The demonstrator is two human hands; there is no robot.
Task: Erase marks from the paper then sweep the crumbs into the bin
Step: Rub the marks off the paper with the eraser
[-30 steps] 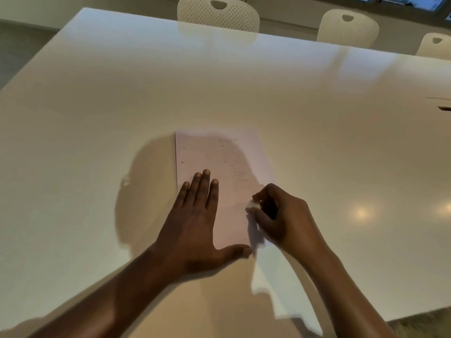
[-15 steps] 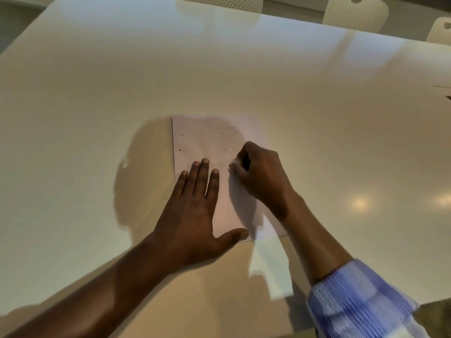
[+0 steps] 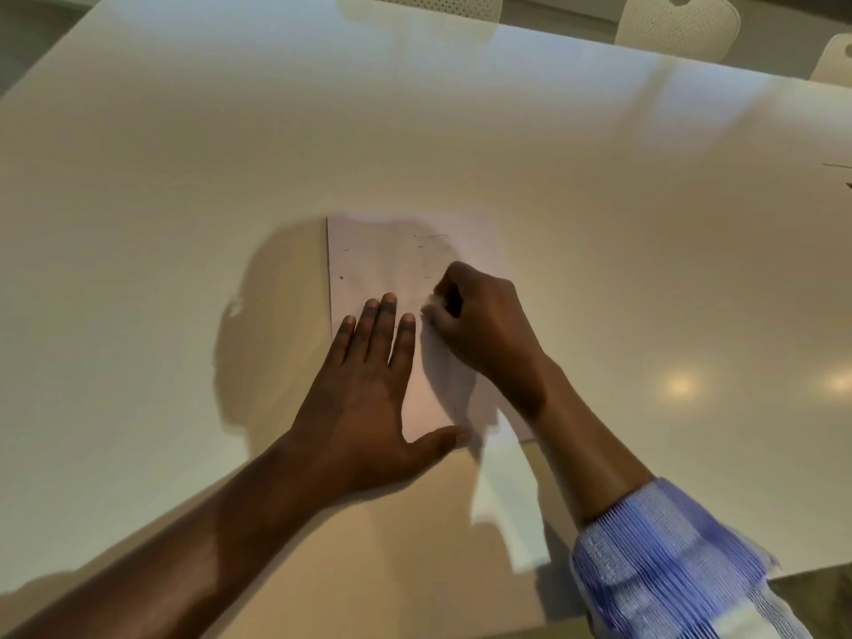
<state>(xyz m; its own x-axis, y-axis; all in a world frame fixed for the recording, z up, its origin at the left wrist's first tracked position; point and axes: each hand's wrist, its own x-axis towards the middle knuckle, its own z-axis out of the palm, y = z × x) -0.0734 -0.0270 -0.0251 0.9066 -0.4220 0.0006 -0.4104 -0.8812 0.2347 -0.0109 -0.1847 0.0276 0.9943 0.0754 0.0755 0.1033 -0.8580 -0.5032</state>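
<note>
Paper [image 3: 373, 265] flat on pale table [image 3: 184, 177], chairs [image 3: 677, 20] behind.

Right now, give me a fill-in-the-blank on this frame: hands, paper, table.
1. The left hand lies ____ on the paper, fingers spread.
2. The right hand pinches a small white ____.
3. The paper lies on a white ____.
4. The right sleeve is ____ and white.

Missing words: flat; eraser; table; blue

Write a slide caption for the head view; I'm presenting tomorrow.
Left hand flat on the paper while the right hand rubs an eraser across it.
</note>
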